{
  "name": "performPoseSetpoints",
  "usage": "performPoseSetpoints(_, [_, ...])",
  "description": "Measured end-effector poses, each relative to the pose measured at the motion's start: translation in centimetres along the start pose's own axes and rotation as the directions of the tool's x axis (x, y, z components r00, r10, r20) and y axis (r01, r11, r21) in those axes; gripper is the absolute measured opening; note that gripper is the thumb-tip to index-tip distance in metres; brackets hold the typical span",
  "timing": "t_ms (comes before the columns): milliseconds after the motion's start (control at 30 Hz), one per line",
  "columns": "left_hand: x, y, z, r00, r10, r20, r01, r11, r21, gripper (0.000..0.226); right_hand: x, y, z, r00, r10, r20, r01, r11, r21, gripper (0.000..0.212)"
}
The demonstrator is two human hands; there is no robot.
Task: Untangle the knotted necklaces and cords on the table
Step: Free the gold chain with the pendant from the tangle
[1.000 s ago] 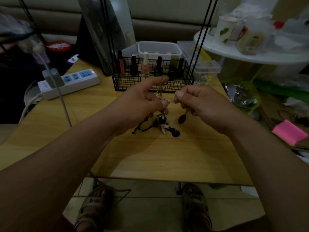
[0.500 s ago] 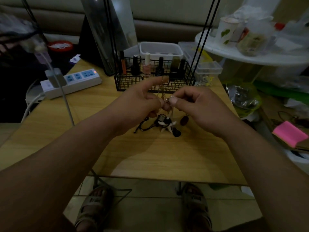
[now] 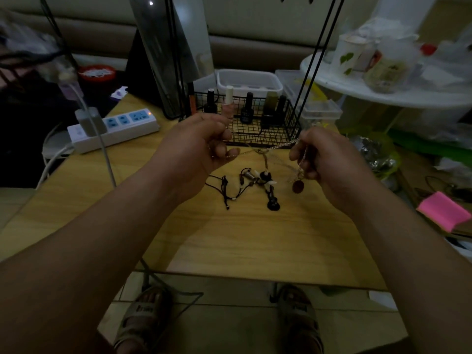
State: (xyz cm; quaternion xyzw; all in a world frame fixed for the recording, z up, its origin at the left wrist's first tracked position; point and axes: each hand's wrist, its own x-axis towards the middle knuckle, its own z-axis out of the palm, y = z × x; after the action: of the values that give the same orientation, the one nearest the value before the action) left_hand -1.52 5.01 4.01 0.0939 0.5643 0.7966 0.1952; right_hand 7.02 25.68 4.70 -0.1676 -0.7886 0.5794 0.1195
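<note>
A thin metal chain (image 3: pixel 270 148) stretches taut above the wooden table (image 3: pixel 242 241) between both hands. My left hand (image 3: pixel 199 146) pinches its left end. My right hand (image 3: pixel 324 154) pinches the right end, and a dark red oval pendant (image 3: pixel 298 186) dangles below that hand. A small knot sits near the chain's middle, with a strand hanging down from it. On the table under the chain lies a tangle of black cords (image 3: pixel 235 187) with white tooth-like charms and a black guitar-shaped pendant (image 3: pixel 272 200).
A black wire basket (image 3: pixel 255 126) with nail polish bottles stands just behind the hands. A white power strip (image 3: pixel 115 129) lies at the left. Black stand rods rise at the back, a pink pad (image 3: pixel 444 210) lies at the right, and clutter fills the right side.
My hands have pulled apart sideways from nearly touching, and the chain between them now runs taut. The red pendant has shifted right with my right hand.
</note>
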Motion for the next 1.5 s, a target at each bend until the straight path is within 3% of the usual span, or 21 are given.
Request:
performPoseSetpoints(167, [-0.2, 0.3, 0.6, 0.997, 0.063, -0.036, -0.058, 0.990, 0.127, 0.014, -0.3, -0.5, -0.1, 1.000, -0.029, -0.004, 0.029, 1.000, 0.008, 0.020])
performPoseSetpoints(367, [0.1, 0.6, 1.0, 0.991, 0.132, -0.024, -0.121, 0.957, 0.265, 0.015, -0.9, -1.0, -0.3, 0.994, -0.105, 0.015, 0.106, 0.990, -0.091, 0.019])
performPoseSetpoints(567, [-0.4, -0.1, 1.3, 0.961, 0.277, -0.007, -0.217, 0.767, 0.603, 0.015, -1.2, -1.3, -1.1, 0.984, -0.176, 0.040, 0.180, 0.968, -0.176, 0.019])
performPoseSetpoints(700, [-1.5, 0.4, 1.4, 0.973, 0.227, 0.032, -0.191, 0.724, 0.663, 0.024, -1.5, -1.0, -2.2, 0.977, -0.164, 0.139, 0.188, 0.966, -0.177, 0.017])
performPoseSetpoints(833, [-3.6, 0.5, 0.3, 0.984, 0.050, 0.170, -0.169, 0.552, 0.817, 0.025, -2.9, -0.3, -3.4, 0.930, -0.100, 0.353, 0.200, 0.945, -0.259, 0.015])
performPoseSetpoints(1000, [-5.9, -0.8, -1.2, 0.918, -0.183, 0.353, -0.309, 0.231, 0.923, 0.029, -5.2, 1.2, -3.5, 0.788, 0.096, 0.608, 0.242, 0.860, -0.450, 0.012])
performPoseSetpoints(1100, [-6.4, -1.1, -1.7, 0.921, -0.183, 0.344, -0.296, 0.247, 0.923, 0.038, -6.0, 1.5, -3.7, 0.794, 0.089, 0.602, 0.263, 0.842, -0.472, 0.012])
performPoseSetpoints(1267, [-6.4, -1.2, -1.8, 0.924, -0.144, 0.354, -0.327, 0.183, 0.927, 0.008, -6.5, 1.6, -3.7, 0.805, 0.086, 0.586, 0.291, 0.805, -0.518, 0.014])
performPoseSetpoints(1367, [-6.2, -1.2, -1.6, 0.906, -0.163, 0.390, -0.368, 0.149, 0.918, 0.007, -6.4, 1.2, -3.6, 0.797, 0.106, 0.595, 0.310, 0.773, -0.553, 0.025])
performPoseSetpoints(1500, [-6.1, -0.4, -1.2, 0.898, -0.168, 0.408, -0.383, 0.159, 0.910, 0.014, -5.6, 1.1, -2.7, 0.888, -0.009, 0.459, 0.299, 0.769, -0.565, 0.035])
